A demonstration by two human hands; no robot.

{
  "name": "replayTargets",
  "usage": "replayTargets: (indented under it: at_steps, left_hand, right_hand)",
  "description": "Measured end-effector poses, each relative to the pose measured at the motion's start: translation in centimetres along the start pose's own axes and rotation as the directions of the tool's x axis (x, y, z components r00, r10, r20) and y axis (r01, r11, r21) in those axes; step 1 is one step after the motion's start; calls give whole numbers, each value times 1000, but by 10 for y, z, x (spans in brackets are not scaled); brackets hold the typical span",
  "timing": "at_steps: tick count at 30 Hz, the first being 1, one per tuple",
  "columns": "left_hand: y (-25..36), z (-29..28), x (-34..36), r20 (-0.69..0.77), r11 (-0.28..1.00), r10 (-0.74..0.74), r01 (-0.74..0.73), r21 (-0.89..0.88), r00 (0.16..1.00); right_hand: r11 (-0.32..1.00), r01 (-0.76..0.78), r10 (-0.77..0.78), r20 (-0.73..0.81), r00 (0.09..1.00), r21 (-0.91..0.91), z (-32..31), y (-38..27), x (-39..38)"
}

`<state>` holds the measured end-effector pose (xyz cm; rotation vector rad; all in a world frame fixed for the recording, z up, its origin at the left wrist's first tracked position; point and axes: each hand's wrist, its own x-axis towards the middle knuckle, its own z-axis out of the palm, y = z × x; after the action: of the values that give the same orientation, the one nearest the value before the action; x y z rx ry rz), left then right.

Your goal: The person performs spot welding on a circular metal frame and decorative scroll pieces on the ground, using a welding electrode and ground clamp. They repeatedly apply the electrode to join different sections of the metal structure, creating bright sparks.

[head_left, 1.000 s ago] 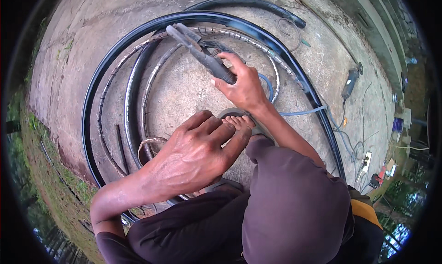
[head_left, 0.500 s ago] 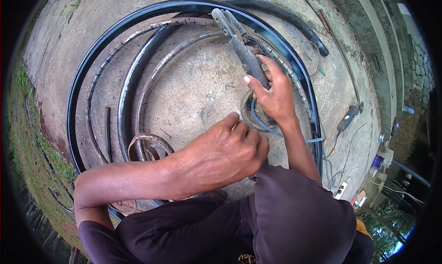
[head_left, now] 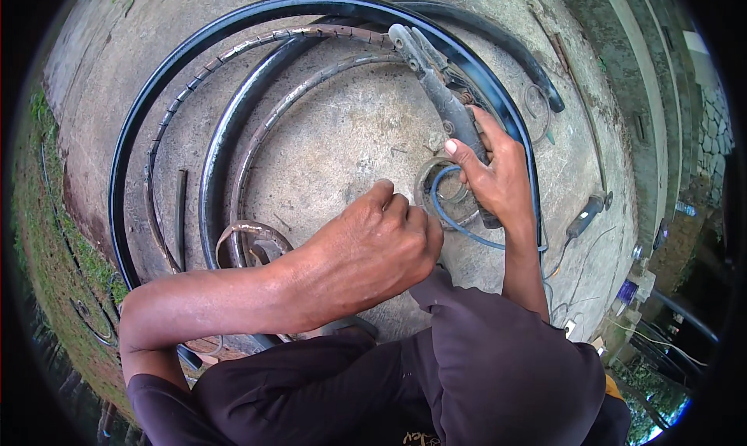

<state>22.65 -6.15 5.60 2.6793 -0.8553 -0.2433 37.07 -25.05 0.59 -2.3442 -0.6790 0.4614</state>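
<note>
My right hand (head_left: pixel 502 173) is wrapped round the shaft of a worn grey tool (head_left: pixel 447 103) with two prongs at its far end and a rusty spring on its side. The thumb lies along the shaft. Left of it, my left hand (head_left: pixel 381 232) is closed in a fist, knuckles up, over the concrete; whatever its fingers hold, if anything, is hidden. Between and beyond the hands lies a dirty ring-shaped piece (head_left: pixel 422 187), with a thin blue cable (head_left: pixel 447 208) curling over it.
Large curved black metal strips (head_left: pixel 167 64) and a notched, rusty curved bar (head_left: pixel 187 92) arc round the concrete floor. A rusty metal curl (head_left: pixel 261 228) lies near my left forearm. At right are an angle grinder (head_left: pixel 585 216) with its cord and a long thin rod (head_left: pixel 580 96).
The grey tool and my right hand appear farther right and slightly lower. My left hand stays closed and has shifted slightly left. More of the ring-shaped piece shows between the hands.
</note>
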Motion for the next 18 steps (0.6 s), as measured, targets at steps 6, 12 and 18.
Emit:
replayTargets:
  at_steps: [6,12,18]
  left_hand:
    - [1,-3,1,59,999,-48,46,25,997]
    - [-11,-7,-47,23,943,-323,324,-73,946]
    - [-25,21,-130,-404,531,-798,839,-118,448]
  right_hand:
    - [996,-84,84,19,996,23,-2,-3,-3]
    - [999,40,-39,-37,999,28,13,-7,-21]
    - [926,378,-378,20,925,3,49,1,-37]
